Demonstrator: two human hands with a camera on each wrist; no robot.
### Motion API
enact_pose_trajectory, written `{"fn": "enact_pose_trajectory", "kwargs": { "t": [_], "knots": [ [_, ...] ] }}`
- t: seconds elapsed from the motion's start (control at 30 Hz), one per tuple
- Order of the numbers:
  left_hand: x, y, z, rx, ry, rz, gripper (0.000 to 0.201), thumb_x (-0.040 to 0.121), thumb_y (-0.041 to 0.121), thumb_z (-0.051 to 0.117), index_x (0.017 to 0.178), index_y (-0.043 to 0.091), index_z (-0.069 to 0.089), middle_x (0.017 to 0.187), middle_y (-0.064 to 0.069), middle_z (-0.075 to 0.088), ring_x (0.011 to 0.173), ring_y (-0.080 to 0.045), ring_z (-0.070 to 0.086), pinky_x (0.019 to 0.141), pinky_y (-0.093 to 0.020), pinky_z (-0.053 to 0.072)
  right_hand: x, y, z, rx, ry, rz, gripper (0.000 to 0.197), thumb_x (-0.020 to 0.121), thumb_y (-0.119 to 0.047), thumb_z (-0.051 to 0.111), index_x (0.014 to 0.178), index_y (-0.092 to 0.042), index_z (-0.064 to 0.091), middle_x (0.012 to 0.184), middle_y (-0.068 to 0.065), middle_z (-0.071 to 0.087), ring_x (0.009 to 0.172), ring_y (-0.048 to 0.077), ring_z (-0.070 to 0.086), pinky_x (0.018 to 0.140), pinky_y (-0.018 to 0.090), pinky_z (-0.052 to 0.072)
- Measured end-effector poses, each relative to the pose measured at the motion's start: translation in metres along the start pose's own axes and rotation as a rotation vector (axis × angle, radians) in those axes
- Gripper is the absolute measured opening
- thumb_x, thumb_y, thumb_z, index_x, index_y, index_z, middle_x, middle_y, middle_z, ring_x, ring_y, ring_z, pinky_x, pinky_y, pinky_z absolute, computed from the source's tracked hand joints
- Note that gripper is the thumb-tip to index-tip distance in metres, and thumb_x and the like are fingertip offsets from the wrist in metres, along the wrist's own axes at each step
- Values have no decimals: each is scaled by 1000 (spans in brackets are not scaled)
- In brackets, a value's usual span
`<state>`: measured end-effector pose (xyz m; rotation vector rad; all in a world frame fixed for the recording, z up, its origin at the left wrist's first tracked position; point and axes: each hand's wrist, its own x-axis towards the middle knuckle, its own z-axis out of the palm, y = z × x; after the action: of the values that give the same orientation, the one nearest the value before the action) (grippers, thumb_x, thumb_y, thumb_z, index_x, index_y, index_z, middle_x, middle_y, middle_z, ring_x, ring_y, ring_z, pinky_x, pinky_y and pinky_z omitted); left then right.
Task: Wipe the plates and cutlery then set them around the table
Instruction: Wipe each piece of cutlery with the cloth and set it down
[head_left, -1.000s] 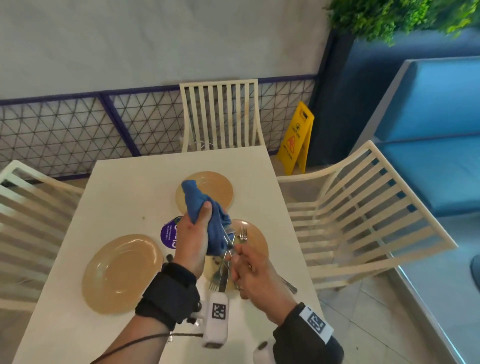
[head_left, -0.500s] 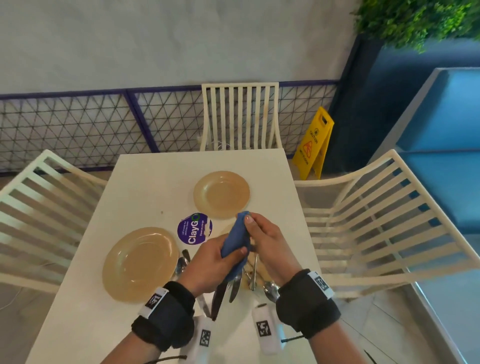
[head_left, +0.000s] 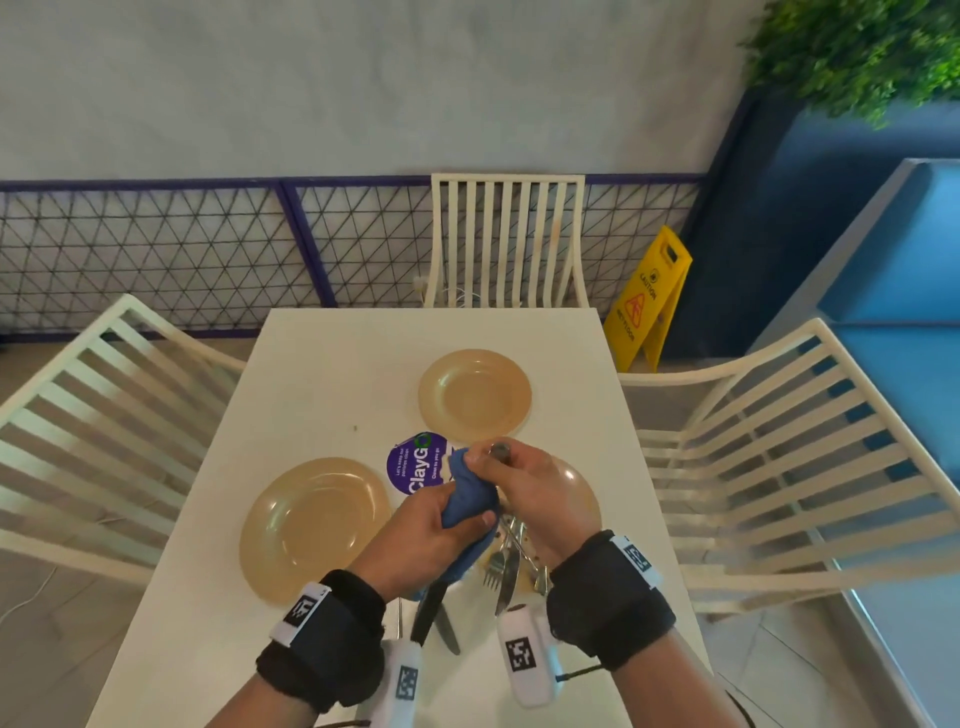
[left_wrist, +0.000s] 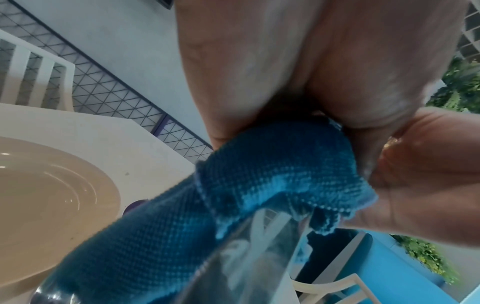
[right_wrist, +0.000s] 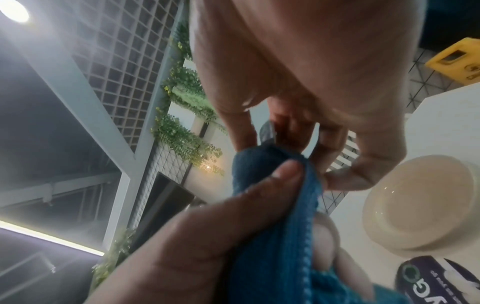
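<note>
Surroundings: three round tan plates (head_left: 314, 525) on white tabletop (head_left: 332, 364); purple round sticker (head_left: 418, 463).
Left hand (head_left: 415, 535): grips blue woven cloth (head_left: 470, 501) around cutlery.
Right hand (head_left: 540, 493): pinches steel cutlery bundle (head_left: 511, 551).

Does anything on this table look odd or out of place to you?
Mostly no. The plates sit flat and unbroken. One oddity: the purple round sticker on the white table looks torn at its near edge. A small dark speck marks the tabletop nearby.

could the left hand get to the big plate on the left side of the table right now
Probably not straight away: the way to the plate looks free, with bare table between, but the left hand grips the blue cloth round a piece of cutlery.
</note>
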<state>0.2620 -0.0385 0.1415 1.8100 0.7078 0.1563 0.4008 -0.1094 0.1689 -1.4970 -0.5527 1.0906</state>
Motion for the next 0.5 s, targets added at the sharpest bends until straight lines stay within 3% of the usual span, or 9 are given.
{"fn": "enact_pose_trajectory", "kwargs": {
  "t": [0.1, 0.23, 0.3, 0.4, 0.5],
  "knots": [
    [1, -6, -10, -47, -24, -4, 22, 99, 30, 62, 79, 24, 60, 60, 8, 60, 56, -4, 57, 61, -23, 48, 2, 1, 11, -3, 4, 11, 25, 97, -24, 61, 106, -4, 72, 104, 14, 75, 100, 25, 71, 81, 31, 57],
    [2, -12, -22, -46, -17, 17, 16, 99, 36, 61, 90, 23, 66, 70, 7, 67, 62, -1, 60, 63, -14, 44, 6, 6, 7, 56, -53, -1, 34, 104, -30, 48, 116, -10, 72, 108, 9, 76, 104, 19, 71, 86, 35, 59],
    [3, -14, -25, -39, -4, 19, 18, 99, 35, 61, 85, 23, 62, 65, 11, 61, 57, 1, 55, 59, -12, 42, 11, 10, 6, -8, -30, -42, 34, 105, -28, 47, 113, -7, 72, 106, 12, 75, 104, 23, 71, 86, 37, 60],
    [-2, -24, -30, -32, -32, -2, 19, 99, 34, 62, 84, 22, 60, 66, 10, 62, 58, -1, 58, 59, -16, 45, 25, 4, 1, -2, 112, -72, 32, 104, -22, 49, 97, -2, 74, 93, 13, 75, 89, 30, 70, 78, 35, 58],
    [-16, -39, -38, -38, -91, -62, 18, 99, 36, 61, 85, 24, 61, 66, 9, 65, 59, -4, 63, 61, -21, 49, 40, -15, -18, 130, 270, -90, 30, 103, -22, 51, 92, -6, 73, 83, 7, 71, 82, 21, 66, 76, 34, 55]
  ]
}}
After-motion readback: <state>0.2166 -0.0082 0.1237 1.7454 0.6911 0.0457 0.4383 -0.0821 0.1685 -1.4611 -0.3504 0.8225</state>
